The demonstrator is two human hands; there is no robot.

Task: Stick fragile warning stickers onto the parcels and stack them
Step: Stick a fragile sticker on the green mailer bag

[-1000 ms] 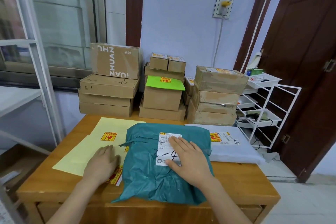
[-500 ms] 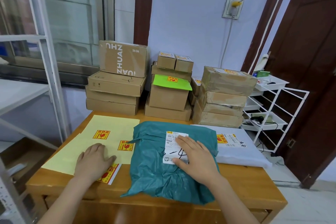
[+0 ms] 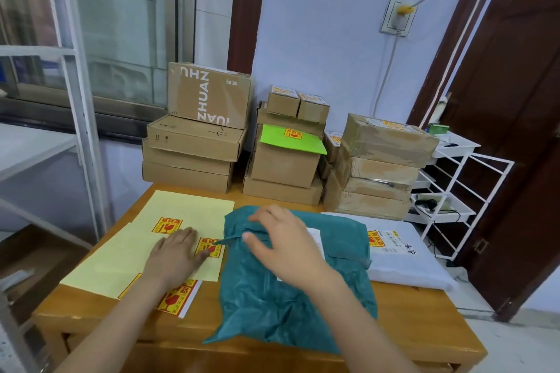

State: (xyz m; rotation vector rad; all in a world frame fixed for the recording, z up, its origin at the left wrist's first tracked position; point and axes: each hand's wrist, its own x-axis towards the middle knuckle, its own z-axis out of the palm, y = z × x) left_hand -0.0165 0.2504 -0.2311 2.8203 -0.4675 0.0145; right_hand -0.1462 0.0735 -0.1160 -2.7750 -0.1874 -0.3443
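A teal plastic parcel (image 3: 281,303) lies on the wooden table (image 3: 424,327) in front of me, its white label mostly hidden. My right hand (image 3: 285,245) hovers over its upper left part, fingers loosely spread, holding nothing. My left hand (image 3: 175,254) lies flat on the pale yellow sticker sheets (image 3: 127,254), fingertips at a red-and-yellow fragile sticker (image 3: 209,247). Another fragile sticker (image 3: 166,225) sits farther up the sheet. A strip of stickers (image 3: 175,301) lies under my left wrist. A white parcel (image 3: 406,263) with a fragile sticker lies to the right.
Stacked cardboard boxes (image 3: 194,142) line the table's far edge, several bearing fragile stickers; one carries a green sheet (image 3: 291,139). A white wire rack (image 3: 454,191) stands right of the table before a dark door. A metal shelf frame (image 3: 75,100) stands at left.
My right hand has left the parcel's white label and moved up and left over the teal parcel. My left hand slid forward along the yellow sheet toward the nearer sticker.
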